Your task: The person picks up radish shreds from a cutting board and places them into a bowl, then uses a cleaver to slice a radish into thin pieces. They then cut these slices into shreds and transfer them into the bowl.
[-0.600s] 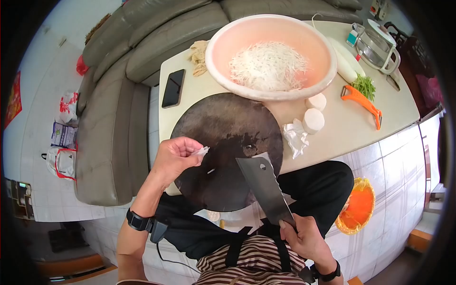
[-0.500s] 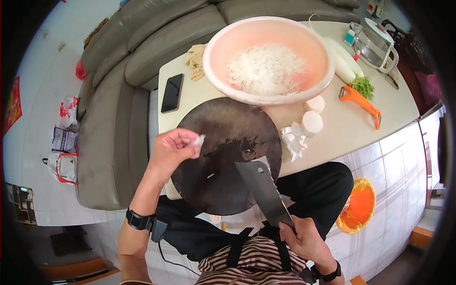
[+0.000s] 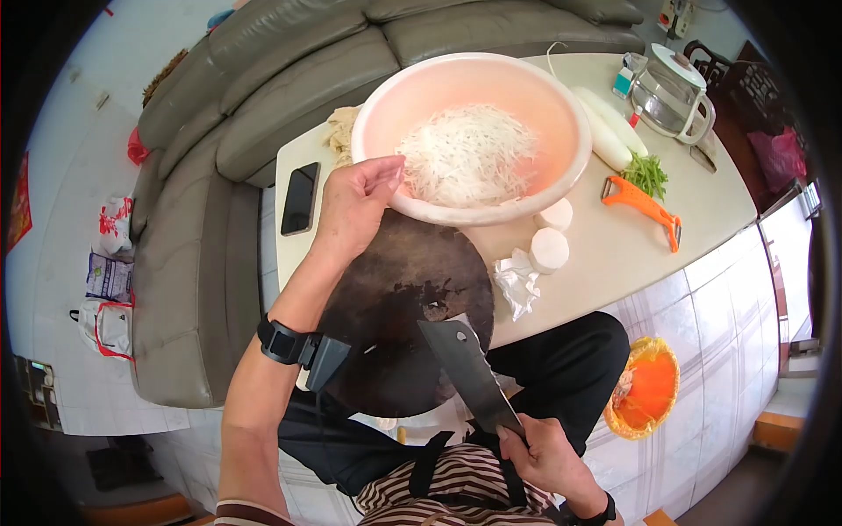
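Note:
My left hand (image 3: 358, 200) is at the near left rim of a pink basin (image 3: 574, 167), fingers pinched together; what they hold, if anything, is hidden. White shreds (image 3: 469, 156), which look like radish, are heaped inside the basin. My right hand (image 3: 545, 456) grips a dark cleaver (image 3: 474, 373) by its handle, blade pointing up and left over the near right edge of a round dark chopping board (image 3: 395, 307). A few small pale scraps lie on the board.
On the table (image 3: 614, 263) are two round white radish pieces (image 3: 550, 250), crumpled white wrapping (image 3: 517, 285), an orange peeler (image 3: 645, 210), whole white radishes (image 3: 607, 131), green leaf stalks (image 3: 647, 175), a glass jug (image 3: 668, 96) and a phone (image 3: 300, 199). An orange bin (image 3: 645, 390) stands on the floor.
My left hand, which held a small white piece over the board, has moved up and right to the basin's rim. The cleaver stays in my right hand. The whole view has shifted slightly.

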The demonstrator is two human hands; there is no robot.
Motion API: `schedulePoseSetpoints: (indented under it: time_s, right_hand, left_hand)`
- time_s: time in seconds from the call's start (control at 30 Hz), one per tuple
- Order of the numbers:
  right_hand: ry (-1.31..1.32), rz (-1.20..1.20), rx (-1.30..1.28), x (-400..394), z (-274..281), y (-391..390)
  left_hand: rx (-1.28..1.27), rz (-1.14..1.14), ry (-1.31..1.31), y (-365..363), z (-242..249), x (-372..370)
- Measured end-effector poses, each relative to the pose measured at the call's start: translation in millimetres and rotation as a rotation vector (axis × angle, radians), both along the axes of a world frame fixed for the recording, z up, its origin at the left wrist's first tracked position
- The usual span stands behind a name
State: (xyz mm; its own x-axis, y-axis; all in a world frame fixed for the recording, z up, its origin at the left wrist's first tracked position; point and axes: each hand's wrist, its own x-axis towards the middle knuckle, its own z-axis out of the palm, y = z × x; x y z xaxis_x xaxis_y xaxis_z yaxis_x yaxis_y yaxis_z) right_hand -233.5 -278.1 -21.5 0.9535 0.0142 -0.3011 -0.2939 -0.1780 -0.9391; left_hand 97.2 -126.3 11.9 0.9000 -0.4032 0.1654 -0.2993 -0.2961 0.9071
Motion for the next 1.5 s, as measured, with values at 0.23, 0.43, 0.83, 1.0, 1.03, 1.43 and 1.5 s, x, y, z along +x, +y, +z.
schedulePoseSetpoints:
  time_s: [0.23,0.43,0.83,1.0,1.03,1.43,1.5]
  right_hand:
    - [-0.022,0.036,-0.001,8,5,7]
    - [-0.025,0.036,-0.011,5,7,12]
    - [-0.01,0.018,-0.015,0,13,8]
    - [-0.036,-0.022,-0.001,1,11,6]
    - [-0.038,-0.025,0.002,2,11,6]
    - [0.005,-0.059,0.115,-6,20,12]
    - [0.036,-0.087,0.182,-7,20,10]
  left_hand:
    - [0.13,0.071,0.007,14,-4,7]
    - [0.603,0.039,-0.696,1,-8,15]
    - [0.43,0.005,-0.211,64,0,-27]
    - [0.546,-0.156,-0.066,106,-9,-110]
    - [0.546,-0.156,-0.066,110,-11,-120]
    - [0.758,-0.131,-0.421,112,-43,-144]
    - [0.748,-0.116,-0.454,112,-43,-146]
